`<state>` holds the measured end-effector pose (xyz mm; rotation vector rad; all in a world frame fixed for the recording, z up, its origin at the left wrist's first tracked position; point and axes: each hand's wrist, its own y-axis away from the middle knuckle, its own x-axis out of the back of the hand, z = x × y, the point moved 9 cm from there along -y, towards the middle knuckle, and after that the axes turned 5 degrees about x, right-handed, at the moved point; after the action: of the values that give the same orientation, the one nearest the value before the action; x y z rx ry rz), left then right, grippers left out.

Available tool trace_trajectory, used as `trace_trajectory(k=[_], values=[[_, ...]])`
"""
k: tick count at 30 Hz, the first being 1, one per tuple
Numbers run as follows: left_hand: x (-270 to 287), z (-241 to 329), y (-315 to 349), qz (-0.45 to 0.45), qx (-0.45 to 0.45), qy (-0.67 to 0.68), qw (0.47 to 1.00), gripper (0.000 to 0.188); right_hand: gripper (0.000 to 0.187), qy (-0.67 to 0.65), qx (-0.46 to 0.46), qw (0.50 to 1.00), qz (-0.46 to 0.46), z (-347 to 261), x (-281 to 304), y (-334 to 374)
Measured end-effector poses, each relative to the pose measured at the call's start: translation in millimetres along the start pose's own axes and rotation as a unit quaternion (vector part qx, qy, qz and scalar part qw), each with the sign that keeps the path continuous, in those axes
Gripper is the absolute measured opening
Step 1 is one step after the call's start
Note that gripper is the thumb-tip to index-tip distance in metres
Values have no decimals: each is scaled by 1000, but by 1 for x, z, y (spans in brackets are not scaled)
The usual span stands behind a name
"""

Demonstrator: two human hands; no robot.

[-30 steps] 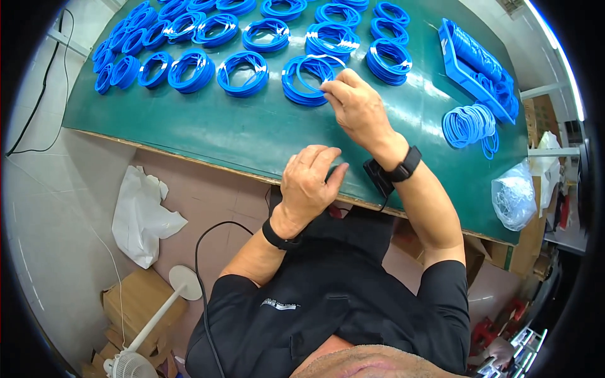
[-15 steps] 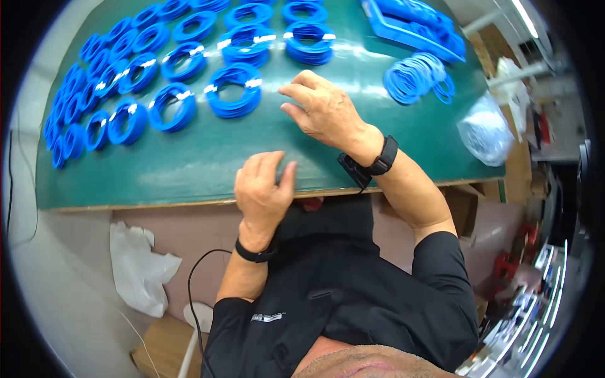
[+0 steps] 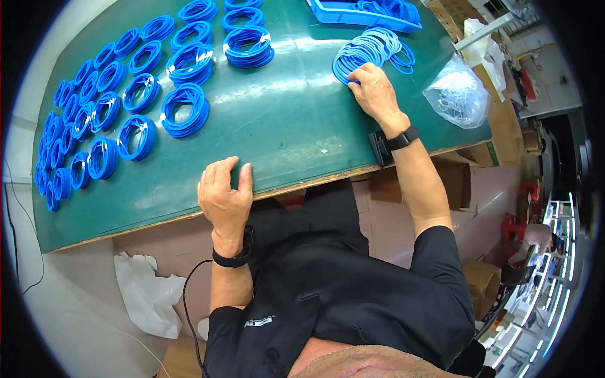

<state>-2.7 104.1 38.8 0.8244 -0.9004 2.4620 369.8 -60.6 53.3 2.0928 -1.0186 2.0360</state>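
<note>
My right hand point(image 3: 377, 94) is at the near edge of a fanned-out pile of thin blue rubber-like rings point(image 3: 368, 47), toward the right of the table. Its thumb and forefinger pinch the pile's rim; how many rings lie between them cannot be made out. Beside the table's front edge, my left hand point(image 3: 224, 194) holds nothing, its thumb apart from its loosely bent fingers. Rows of blue ring bundles point(image 3: 184, 109), many bound with white ties, cover the left part of the table.
A blue tray point(image 3: 365, 20) with more blue rings stands at the far right of the green table point(image 3: 277, 126). Near the right edge lies a clear plastic bag point(image 3: 457, 94) of thin white pieces. Below the table is an open cardboard box point(image 3: 435, 183).
My right hand has moved right, from bare table to the ring pile, and its fingers have closed at the rim. The view has turned right; my left hand stays near the front edge.
</note>
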Motion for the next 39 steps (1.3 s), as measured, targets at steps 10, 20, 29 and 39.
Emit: trace_trajectory(k=[10, 20, 29, 39], values=[[-3, 0, -1, 0, 1, -19, 1000, 24, 8, -12, 42, 999, -18, -14, -1, -4], [2, 10, -3, 21, -39, -7, 999, 19, 7, 0, 83, 996, -19, -28, 0, 1], [-1, 4, -1, -15, -6, -12, 1000, 24, 9, -78, 143, 986, -20, -83, 16, 36], [-24, 51, 1, -94, -97, 3, 991, 39, 18, -219, 261, 940, -22, -177, 30, 88]])
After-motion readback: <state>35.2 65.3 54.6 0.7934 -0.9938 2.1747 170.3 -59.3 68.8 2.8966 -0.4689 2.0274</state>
